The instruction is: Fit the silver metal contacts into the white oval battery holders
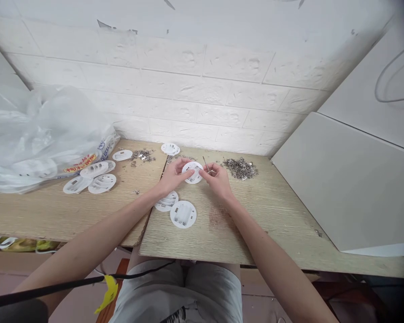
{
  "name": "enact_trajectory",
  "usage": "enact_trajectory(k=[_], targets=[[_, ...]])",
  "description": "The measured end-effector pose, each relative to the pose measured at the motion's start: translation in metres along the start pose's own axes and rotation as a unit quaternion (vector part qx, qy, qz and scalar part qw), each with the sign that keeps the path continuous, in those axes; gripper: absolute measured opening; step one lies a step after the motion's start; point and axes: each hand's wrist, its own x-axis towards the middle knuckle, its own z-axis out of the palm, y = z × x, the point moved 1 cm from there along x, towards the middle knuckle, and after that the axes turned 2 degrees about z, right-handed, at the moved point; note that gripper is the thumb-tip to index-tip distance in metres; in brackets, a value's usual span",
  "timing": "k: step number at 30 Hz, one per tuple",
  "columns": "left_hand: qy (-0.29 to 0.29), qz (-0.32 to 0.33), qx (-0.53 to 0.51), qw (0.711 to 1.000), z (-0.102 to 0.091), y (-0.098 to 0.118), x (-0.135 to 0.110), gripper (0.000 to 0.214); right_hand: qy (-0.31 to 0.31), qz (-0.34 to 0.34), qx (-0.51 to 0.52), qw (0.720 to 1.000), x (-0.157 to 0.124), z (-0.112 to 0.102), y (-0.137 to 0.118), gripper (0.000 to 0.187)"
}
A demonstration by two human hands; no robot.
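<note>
My left hand (175, 174) grips the left side of a round white plastic battery case (193, 167), thumb on its face. My right hand (218, 178) is closed at the case's right edge, thumb pressed on it. A thin pointed metal tool (206, 164) sticks up from the fingers of that hand; its exact kind is not clear. Below my hands lie two more round cases, one with battery slots facing up (183, 214) and another (167, 202) partly behind my left wrist. Right of my hands is a heap of small metal contact pieces (241, 168).
More white cases (102, 183) are piled at left beside a bulging plastic bag (47, 134). Small metal pieces (143, 155) lie near them, and another case (170, 149) rests by the brick-patterned wall. A pale slanted panel (353, 188) bounds the right. A black cable (70, 285) crosses the foreground.
</note>
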Motion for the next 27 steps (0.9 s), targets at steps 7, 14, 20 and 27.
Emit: enact_trajectory(k=[7, 14, 20, 27], targets=[[0.000, 0.115, 0.142, 0.983, -0.002, -0.004, -0.003, 0.021, 0.054, -0.282, -0.217, 0.933, -0.009, 0.007, -0.003, 0.005], [-0.002, 0.156, 0.210, 0.965, -0.002, 0.001, -0.004, 0.017, 0.041, -0.264, -0.220, 0.938, -0.008, 0.002, 0.000, 0.014], [-0.008, 0.086, 0.311, 0.947, -0.003, -0.005, 0.000, 0.025, -0.028, -0.035, -0.111, 0.993, -0.002, -0.001, -0.002, 0.009], [-0.037, -0.043, 0.338, 0.940, -0.001, -0.010, -0.001, 0.024, -0.075, 0.111, -0.108, 0.985, 0.006, -0.001, 0.010, 0.009]])
